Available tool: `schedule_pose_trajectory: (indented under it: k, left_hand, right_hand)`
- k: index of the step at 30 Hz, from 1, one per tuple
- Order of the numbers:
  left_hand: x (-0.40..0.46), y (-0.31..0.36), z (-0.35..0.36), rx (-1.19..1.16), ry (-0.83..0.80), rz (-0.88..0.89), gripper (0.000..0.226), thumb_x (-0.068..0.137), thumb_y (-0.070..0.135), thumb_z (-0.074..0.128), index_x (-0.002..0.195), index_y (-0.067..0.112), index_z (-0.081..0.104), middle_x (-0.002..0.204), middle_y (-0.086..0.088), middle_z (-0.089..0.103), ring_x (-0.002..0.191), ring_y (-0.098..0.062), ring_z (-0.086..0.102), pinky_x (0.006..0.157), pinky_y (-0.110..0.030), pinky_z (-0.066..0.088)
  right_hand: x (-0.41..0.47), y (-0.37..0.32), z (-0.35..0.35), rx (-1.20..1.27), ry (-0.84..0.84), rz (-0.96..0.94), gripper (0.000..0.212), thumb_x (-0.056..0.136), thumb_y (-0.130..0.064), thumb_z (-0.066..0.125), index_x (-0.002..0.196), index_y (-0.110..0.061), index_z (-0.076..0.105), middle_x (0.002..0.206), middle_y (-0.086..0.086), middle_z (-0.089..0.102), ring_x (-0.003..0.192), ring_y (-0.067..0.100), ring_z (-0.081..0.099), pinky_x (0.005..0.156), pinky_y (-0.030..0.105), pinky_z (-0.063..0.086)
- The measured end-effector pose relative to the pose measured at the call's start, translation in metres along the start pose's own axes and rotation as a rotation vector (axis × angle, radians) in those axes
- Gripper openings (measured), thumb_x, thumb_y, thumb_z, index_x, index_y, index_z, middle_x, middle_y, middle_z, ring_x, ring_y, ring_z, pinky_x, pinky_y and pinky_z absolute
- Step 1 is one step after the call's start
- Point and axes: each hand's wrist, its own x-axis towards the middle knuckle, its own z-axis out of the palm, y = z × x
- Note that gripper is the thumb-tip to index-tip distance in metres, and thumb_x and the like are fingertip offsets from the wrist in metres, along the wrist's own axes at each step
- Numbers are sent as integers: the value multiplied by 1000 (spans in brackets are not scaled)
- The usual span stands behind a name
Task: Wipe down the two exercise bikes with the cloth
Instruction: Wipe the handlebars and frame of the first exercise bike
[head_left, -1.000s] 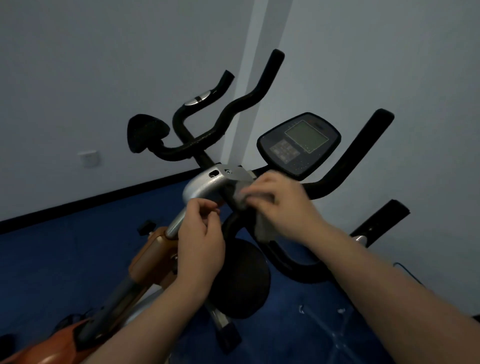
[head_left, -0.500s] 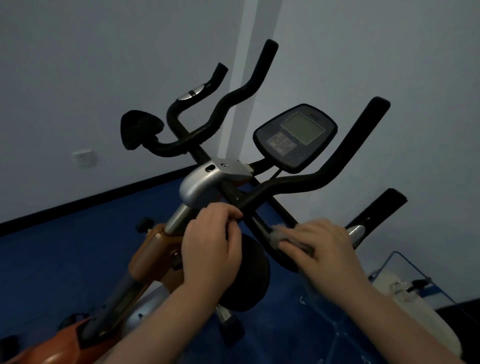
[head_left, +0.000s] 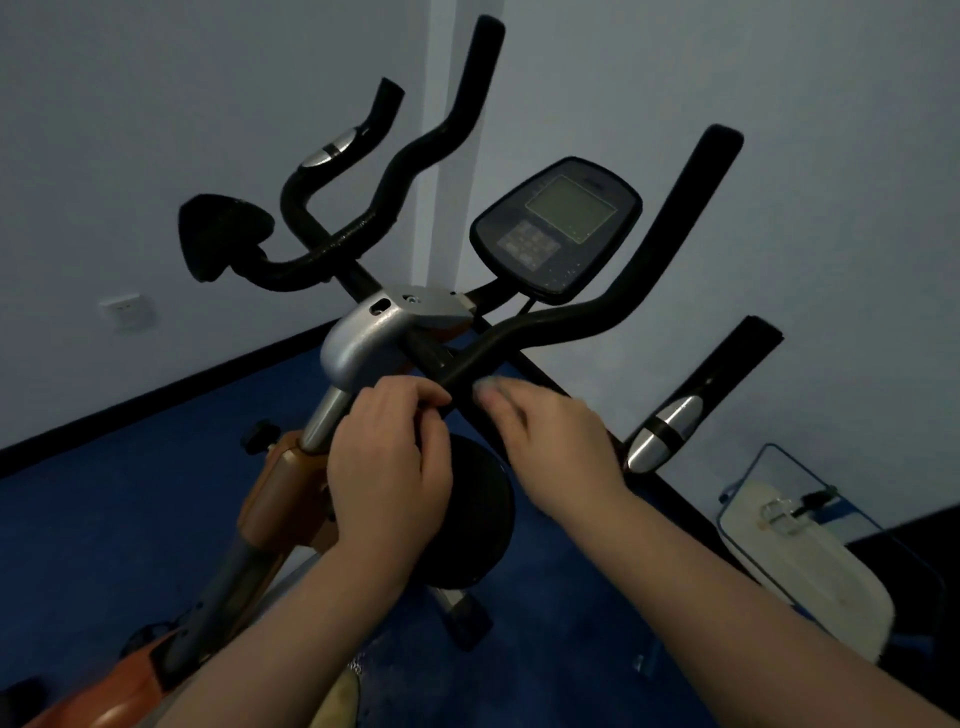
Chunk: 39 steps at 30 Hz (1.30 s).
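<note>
An exercise bike with an orange frame (head_left: 283, 499) fills the view, with a silver stem clamp (head_left: 363, 343), black handlebars (head_left: 597, 312) and a console (head_left: 556, 228). My left hand (head_left: 389, 467) grips the black bar just below the clamp. My right hand (head_left: 550, 441) presses a grey cloth (head_left: 485, 387) against the near handlebar tube, right of my left hand. Only a small edge of the cloth shows past my fingertips. No second bike is clearly in view.
A black round knob or disc (head_left: 478, 514) sits below my hands. A side grip with a silver sensor (head_left: 667, 431) juts out at the right. A white object with a blue frame (head_left: 810, 571) lies on the blue floor (head_left: 130, 509). Grey walls meet just behind the bike.
My right hand with the cloth slid down the near handlebar tube, then back up toward the clamp. My left hand moved from the silver stem onto the black bar.
</note>
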Motion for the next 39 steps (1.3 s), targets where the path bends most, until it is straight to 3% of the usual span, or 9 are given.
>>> schedule_pose_trajectory:
  k: [4,10,15,19,24,26,29,35,39]
  left_hand:
    - [2,13,-5,-60,-60,-18,16,86,17,45,93,26,57,88,7,61,80,-7,52,68,-41,49]
    - [28,59,19,-288,-247,43,17,88,14,49,93,28,58,89,16,56,80,-4,54,70,-31,46]
    - [31,61,40,24,-506,153,19,91,21,52,105,26,63,105,11,64,92,-11,61,76,-30,45]
    - [26,54,43,215,-550,239,19,94,33,46,105,30,61,97,9,69,79,-14,64,65,-26,36]
    - [26,53,42,221,-560,193,21,95,35,42,107,31,59,90,11,70,74,-12,60,60,-24,31]
    - [25,53,42,221,-551,188,22,95,36,42,109,32,59,90,12,70,74,-12,61,59,-25,33]
    - [24,53,42,225,-550,200,24,94,37,43,110,32,59,91,11,71,76,-13,63,60,-26,38]
    - [24,52,43,232,-559,175,22,94,38,43,107,34,59,90,13,70,78,-11,62,59,-26,35]
    - [24,50,44,234,-559,168,21,93,38,43,105,35,60,93,14,70,79,-10,62,61,-25,37]
  right_hand:
    - [-9,10,2,-50,7,-81,28,99,-31,43,114,-23,65,106,-6,68,89,15,63,76,40,52]
    - [-52,75,-56,-367,124,-561,24,93,-17,61,113,-7,69,118,6,67,96,23,63,89,35,48]
    - [-36,95,-66,-273,451,-258,17,91,-13,61,103,-9,72,113,4,66,109,19,57,107,41,32]
    - [-53,95,-46,-225,308,-501,18,93,-13,60,107,-10,70,121,2,63,115,18,55,108,40,33]
    - [-13,114,-96,-399,418,-396,13,91,-12,62,97,-11,73,108,2,69,106,21,61,109,48,31]
    - [-27,101,-61,-238,495,-286,14,92,-12,59,95,-10,72,109,1,68,108,18,58,106,50,33]
    - [-42,98,-43,-190,427,-424,15,93,-14,59,99,-10,72,112,3,67,107,18,58,103,46,38]
    - [13,122,-121,-694,295,-653,24,94,-27,55,82,-16,73,84,-1,69,79,18,65,102,38,40]
    - [29,121,-117,-549,404,-522,28,93,-28,57,74,-14,71,72,0,67,66,20,61,63,34,51]
